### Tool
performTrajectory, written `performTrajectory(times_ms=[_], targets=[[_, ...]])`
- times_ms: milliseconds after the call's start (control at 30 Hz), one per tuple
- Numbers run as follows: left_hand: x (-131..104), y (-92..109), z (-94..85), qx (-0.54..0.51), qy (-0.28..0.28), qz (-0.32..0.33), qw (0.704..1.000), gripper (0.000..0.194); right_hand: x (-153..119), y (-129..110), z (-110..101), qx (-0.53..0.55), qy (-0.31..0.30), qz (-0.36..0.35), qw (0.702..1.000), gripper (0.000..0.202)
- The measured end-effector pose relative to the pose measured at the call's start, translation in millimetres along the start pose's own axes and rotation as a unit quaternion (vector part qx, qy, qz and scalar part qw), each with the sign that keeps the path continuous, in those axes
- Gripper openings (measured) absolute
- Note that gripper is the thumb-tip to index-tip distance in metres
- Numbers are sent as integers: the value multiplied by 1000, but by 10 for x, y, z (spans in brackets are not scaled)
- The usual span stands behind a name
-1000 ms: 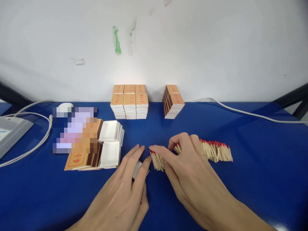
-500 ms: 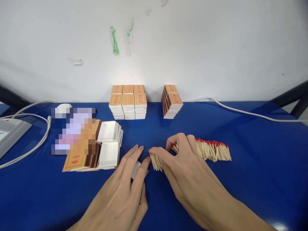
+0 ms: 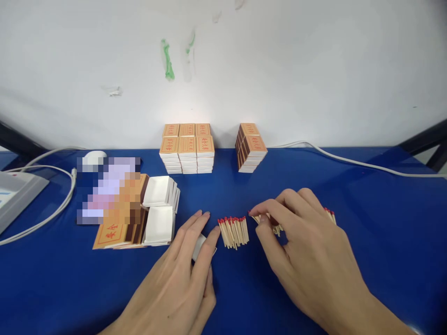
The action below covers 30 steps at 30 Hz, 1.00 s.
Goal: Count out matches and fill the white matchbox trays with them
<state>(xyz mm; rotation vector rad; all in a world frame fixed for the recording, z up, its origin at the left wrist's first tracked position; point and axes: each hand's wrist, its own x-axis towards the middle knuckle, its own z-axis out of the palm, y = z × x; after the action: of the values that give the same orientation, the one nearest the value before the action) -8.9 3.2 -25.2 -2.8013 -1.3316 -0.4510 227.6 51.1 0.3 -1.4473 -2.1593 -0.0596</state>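
My left hand [image 3: 174, 274] lies over a small white matchbox tray [image 3: 199, 245], fingers curved round it and hiding most of it. Beside its index fingertip is a small bunch of red-headed matches [image 3: 233, 232], lying side by side on the blue table [image 3: 237, 298]. To the right of that bunch, my right hand [image 3: 303, 251] has its index finger and thumb curled round more matches [image 3: 256, 217]. Its palm and knuckles cover much of the longer row, and a few red heads [image 3: 329, 214] show past the far side.
White empty trays [image 3: 159, 223] stand stacked at left, next to orange matchbox sleeves [image 3: 111, 234]. Two blocks of closed matchboxes, a wider one [image 3: 186, 153] and a narrower one [image 3: 251, 148], are against the wall. White cables [image 3: 349, 160] and a grey device [image 3: 24, 188] lie near the edges.
My right hand has moved right, off the small bunch, to the matches beside it. That bunch is now fully in sight. My left hand stays on the tray.
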Motion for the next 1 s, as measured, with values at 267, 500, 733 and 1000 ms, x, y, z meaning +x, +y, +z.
performTrajectory(times_ms=[267,500,733,1000], targets=[[-15,-7,-16,6,0,1,1000,63,-48,-38,30,-50,-18,-2,999,26],[7,-8,-8,3,-1,1,1000,62,-65,-39,53,-22,-37,6,999,25],[21,-7,-10,7,4,2,1000,60,-51,-35,32,-26,-28,10,999,24],[9,3,-39,9,4,6,1000,59,-26,21,5,-71,4,12,997,16]])
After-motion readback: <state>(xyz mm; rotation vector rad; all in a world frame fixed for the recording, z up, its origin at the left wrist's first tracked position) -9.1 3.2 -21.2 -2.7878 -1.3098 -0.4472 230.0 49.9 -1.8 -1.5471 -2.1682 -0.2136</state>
